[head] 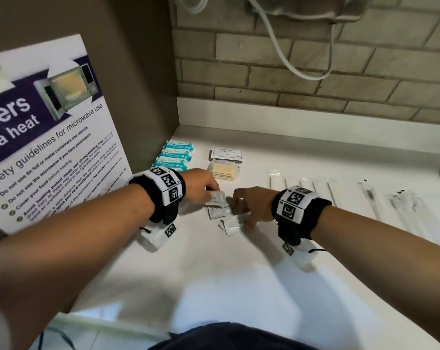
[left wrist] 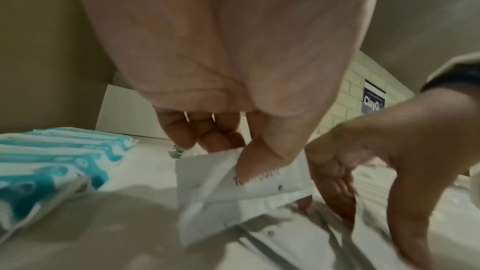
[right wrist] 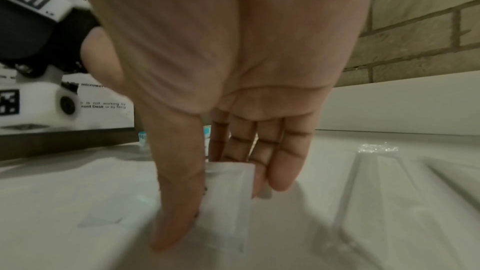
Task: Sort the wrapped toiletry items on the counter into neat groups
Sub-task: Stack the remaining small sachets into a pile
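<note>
White toothpaste sachet (left wrist: 233, 192), pinched in the left hand (head: 201, 184), hangs just above the loose sachets (head: 217, 213), where the right hand (head: 251, 203) nips another sachet (right wrist: 228, 198) lying on the counter (head: 214, 274).

A microwave safety poster (head: 49, 137) leans at the worktop's (head: 214, 274) left edge, against a brown side wall. Behind the far edge a white upstand (head: 289, 114) runs below a brick wall (head: 315, 72), where a white cable (head: 311, 77) loops down. A blue sign (left wrist: 373, 100) hangs further along the bricks.
</note>
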Demonstrator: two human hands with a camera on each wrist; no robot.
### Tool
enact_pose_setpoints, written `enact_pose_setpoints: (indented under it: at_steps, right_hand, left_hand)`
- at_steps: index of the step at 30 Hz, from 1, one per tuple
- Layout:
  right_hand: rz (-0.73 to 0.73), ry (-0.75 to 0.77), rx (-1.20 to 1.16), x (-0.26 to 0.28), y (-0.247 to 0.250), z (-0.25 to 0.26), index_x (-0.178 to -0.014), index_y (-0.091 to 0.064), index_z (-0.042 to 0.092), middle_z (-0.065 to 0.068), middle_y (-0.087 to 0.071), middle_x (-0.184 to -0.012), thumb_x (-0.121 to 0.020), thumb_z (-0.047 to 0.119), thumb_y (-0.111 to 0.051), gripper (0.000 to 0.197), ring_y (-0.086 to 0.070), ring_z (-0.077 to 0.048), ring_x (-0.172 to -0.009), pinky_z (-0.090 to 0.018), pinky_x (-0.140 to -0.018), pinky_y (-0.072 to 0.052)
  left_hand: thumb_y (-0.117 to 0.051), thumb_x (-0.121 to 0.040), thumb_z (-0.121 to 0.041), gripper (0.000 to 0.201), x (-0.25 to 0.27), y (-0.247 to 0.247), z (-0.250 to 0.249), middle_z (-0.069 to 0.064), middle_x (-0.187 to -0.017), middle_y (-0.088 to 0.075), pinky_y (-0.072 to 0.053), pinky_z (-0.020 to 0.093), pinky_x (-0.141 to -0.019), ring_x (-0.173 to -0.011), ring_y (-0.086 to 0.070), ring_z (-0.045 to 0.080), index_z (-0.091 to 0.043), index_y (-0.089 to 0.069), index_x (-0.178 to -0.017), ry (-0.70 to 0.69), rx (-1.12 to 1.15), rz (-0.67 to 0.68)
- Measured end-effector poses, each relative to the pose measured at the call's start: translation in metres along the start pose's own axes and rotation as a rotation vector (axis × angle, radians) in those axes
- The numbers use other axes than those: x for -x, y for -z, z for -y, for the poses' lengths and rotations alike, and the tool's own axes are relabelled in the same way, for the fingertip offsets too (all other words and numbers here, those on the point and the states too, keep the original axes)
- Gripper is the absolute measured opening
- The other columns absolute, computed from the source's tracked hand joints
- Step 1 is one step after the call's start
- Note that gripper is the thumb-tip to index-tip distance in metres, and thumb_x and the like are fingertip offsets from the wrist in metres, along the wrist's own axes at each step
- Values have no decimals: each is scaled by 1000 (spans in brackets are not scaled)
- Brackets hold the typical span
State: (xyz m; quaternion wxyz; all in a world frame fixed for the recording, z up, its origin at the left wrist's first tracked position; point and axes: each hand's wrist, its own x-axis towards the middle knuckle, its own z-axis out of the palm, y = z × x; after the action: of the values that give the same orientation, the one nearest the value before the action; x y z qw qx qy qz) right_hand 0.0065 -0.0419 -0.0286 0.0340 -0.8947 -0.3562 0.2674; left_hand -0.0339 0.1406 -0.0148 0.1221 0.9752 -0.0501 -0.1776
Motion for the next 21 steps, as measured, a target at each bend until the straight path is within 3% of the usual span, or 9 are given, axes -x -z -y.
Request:
enact_pose_setpoints:
  at_steps: [3, 5, 8, 12, 14, 17, 19, 21]
  right_hand:
    - [-11, -11, 51, 1, 0, -2, -117, -53, 12, -4, -63, -117, -74, 19, -78, 50, -60, -24, -108, -31, -89, -49]
    - [-12, -6, 119, 0, 0, -2, -114, -55, 11, -6, -62, -116, -71, 26, -81, 52, -58, -25, -107, -29, -80, -44]
    - [-6, -6, 201, -3, 1, -1, -102, -55, 15, -6, -62, -114, -72, 34, -80, 43, -55, -24, -98, -26, -74, -35]
    - [19, -9, 207, -4, 5, 1, -93, -49, 16, -4, -58, -104, -71, 33, -82, 43, -47, -20, -88, -27, -74, -37]
    - [25, -5, 176, -6, 7, 4, -92, -49, 16, -4, -60, -103, -72, 27, -82, 40, -49, -20, -89, -27, -75, -38]
    - [0, 7, 92, -11, 8, 8, -108, -52, 14, 1, -60, -96, -72, 20, -82, 48, -51, -19, -87, -26, -71, -39]
    - [5, 2, 55, -15, 9, 10, -129, -43, 16, 5, -59, -92, -73, 17, -81, 68, -54, -19, -89, -25, -71, -43]
    - [46, 4, 94, -20, 10, 13, -145, -30, 18, -2, -62, -115, -75, 20, -80, 86, -57, -23, -107, -27, -86, -43]
  left_hand:
    - [-53, -86, -6, 55, -2, -12, 2, -4, -130, -61, -44, 26, -98, -116, -56, 19, -31, -55, -134, 0, 10, 11]
    - [-55, -84, -5, 60, -5, -15, 5, -1, -129, -59, -42, 25, -95, -118, -55, 22, -29, -50, -139, -14, -30, 17]
    - [-60, -84, -15, 47, -8, -15, 7, 7, -114, -59, -48, 30, -87, -105, -59, 26, -22, -59, -130, -41, -103, 38]
    - [-68, -81, -25, 35, -7, -19, 15, 0, -119, -45, -44, 31, -92, -110, -45, 20, -23, -60, -115, -42, -110, -12]
    - [-68, -81, -24, 24, -5, -19, 17, -2, -111, -47, -44, 30, -87, -104, -44, 18, -21, -57, -102, -46, -89, -23]
    - [-62, -85, -18, 12, -3, -12, 20, -5, -88, -54, -40, 24, -66, -85, -50, 18, -20, -52, -91, -12, 36, -90]
    - [-61, -86, -18, 11, -1, -4, 23, -5, -87, -56, -41, 25, -65, -82, -53, 18, -22, -52, -91, 4, 104, -148]
    - [-60, -88, -19, 12, 0, 5, 26, -4, -95, -57, -40, 27, -68, -86, -54, 19, -24, -52, -96, 22, 122, -205]
